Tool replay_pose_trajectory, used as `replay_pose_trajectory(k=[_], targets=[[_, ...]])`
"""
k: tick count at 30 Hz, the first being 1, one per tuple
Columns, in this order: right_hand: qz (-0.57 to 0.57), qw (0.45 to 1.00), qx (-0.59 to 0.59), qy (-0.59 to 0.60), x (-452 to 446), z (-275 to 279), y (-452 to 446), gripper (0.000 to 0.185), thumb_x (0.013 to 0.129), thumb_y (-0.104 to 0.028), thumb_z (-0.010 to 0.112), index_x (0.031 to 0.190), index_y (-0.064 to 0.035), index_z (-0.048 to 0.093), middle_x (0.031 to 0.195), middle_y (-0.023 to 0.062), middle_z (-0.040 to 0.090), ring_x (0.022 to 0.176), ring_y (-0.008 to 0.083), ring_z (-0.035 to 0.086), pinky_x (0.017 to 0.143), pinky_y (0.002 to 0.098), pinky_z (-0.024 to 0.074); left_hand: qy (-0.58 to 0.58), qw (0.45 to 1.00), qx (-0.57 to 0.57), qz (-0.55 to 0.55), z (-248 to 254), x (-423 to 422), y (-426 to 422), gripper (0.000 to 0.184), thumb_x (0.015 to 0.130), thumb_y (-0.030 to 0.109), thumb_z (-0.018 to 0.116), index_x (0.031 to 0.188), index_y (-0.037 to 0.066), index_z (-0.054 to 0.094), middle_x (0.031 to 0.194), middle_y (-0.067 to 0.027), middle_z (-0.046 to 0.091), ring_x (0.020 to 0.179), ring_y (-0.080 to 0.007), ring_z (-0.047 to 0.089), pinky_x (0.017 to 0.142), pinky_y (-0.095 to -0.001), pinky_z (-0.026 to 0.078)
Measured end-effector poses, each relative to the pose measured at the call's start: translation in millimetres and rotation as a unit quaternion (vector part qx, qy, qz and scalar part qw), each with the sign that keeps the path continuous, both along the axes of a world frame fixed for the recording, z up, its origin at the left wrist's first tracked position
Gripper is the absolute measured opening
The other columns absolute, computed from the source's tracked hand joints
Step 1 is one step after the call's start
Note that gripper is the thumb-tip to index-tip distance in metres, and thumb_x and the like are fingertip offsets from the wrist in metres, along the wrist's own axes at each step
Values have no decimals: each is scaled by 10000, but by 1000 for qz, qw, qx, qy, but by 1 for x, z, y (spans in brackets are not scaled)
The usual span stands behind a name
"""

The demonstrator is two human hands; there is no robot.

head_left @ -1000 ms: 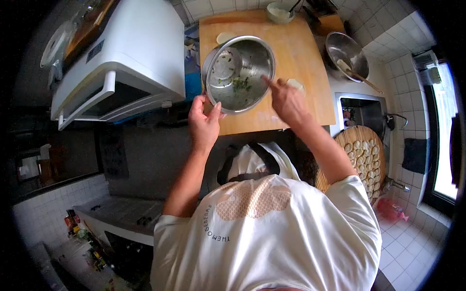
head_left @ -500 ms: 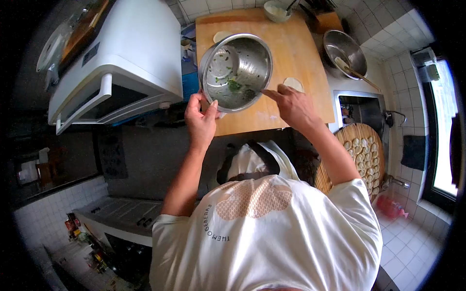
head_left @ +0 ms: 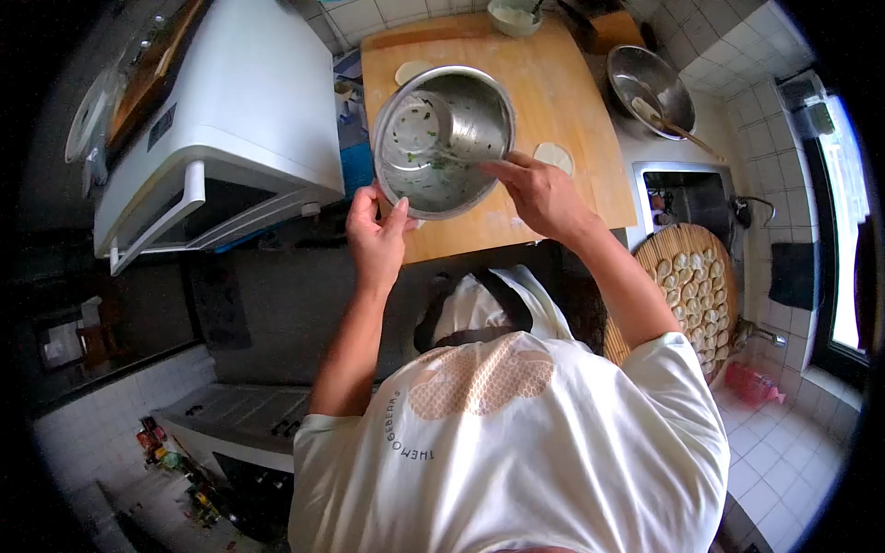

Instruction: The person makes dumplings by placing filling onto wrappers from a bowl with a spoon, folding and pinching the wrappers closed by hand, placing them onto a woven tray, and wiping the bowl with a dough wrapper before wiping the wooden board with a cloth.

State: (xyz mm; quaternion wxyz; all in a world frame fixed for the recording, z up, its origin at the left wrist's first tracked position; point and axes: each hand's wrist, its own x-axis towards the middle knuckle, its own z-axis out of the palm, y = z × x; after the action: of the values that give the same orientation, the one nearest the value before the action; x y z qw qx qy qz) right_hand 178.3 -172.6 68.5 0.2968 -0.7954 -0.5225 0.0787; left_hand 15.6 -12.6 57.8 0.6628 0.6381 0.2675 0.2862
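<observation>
A steel mixing bowl [head_left: 392, 180] is tilted above the wooden board, with bits of chopped green stuck to its inner wall. My left hand [head_left: 378, 235] grips its lower left rim, thumb on the near side and fingers around the outside. Closed around a slim utensil [head_left: 472, 164], perhaps a spoon, my right hand [head_left: 546, 198] is at the bowl's right rim. The utensil reaches into the bowl, where its blurred tip is hard to make out. Just beyond that hand lies a round dough wrapper [head_left: 554, 158]; another wrapper [head_left: 411, 71] is partly behind the bowl.
The wooden board [head_left: 590, 198] lies under the work. At right are a second steel bowl [head_left: 687, 101] with a wooden-handled tool, a sink [head_left: 687, 172], and a round bamboo tray [head_left: 650, 253] with several dumplings. A white appliance [head_left: 267, 83] stands left; a small bowl [head_left: 513, 20] sits behind.
The utensil has swept left and up inside the bowl, and the green clump seen there before no longer shows. My right hand has shifted slightly left; my left hand keeps its grip.
</observation>
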Motion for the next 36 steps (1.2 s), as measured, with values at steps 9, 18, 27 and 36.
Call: replay_pose_trajectory(k=[9, 18, 27, 36], targets=[[69, 997, 28, -3, 20, -16, -1, 433, 747, 66, 448, 1141, -87, 542, 1020, 177, 565, 885, 339, 576, 769, 365, 483, 13, 999, -23, -18, 5, -5, 6, 155, 826, 16, 534, 959, 20, 455, 936, -62, 543, 737, -117, 582, 627, -249, 531], [80, 996, 21, -39, 15, -10, 14, 494, 700, 21, 446, 1168, -119, 523, 952, 133, 539, 848, 306, 564, 730, 383, 471, 5, 998, -55, -24, 11, -5, 11, 172, 833, 31, 533, 978, 24, 442, 924, -78, 565, 733, -133, 602, 645, -267, 540], [137, 985, 97, 37, 9, 11, 19, 453, 691, 49, 439, 1116, -62, 547, 942, 148, 553, 882, 324, 563, 769, 370, 471, 21, 996, -88, -23, 17, -11, 17, 155, 834, 23, 536, 959, 21, 444, 911, -61, 551, 725, -121, 591, 649, -263, 541], [107, 981, 162, 22, 12, 17, 41, 458, 705, 67, 449, 1143, -43, 526, 930, 189, 549, 830, 344, 572, 726, 388, 473, 24, 995, -98, -29, 18, -9, 13, 147, 843, 22, 522, 967, 30, 443, 917, -65, 555, 727, -119, 592, 663, -252, 532]])
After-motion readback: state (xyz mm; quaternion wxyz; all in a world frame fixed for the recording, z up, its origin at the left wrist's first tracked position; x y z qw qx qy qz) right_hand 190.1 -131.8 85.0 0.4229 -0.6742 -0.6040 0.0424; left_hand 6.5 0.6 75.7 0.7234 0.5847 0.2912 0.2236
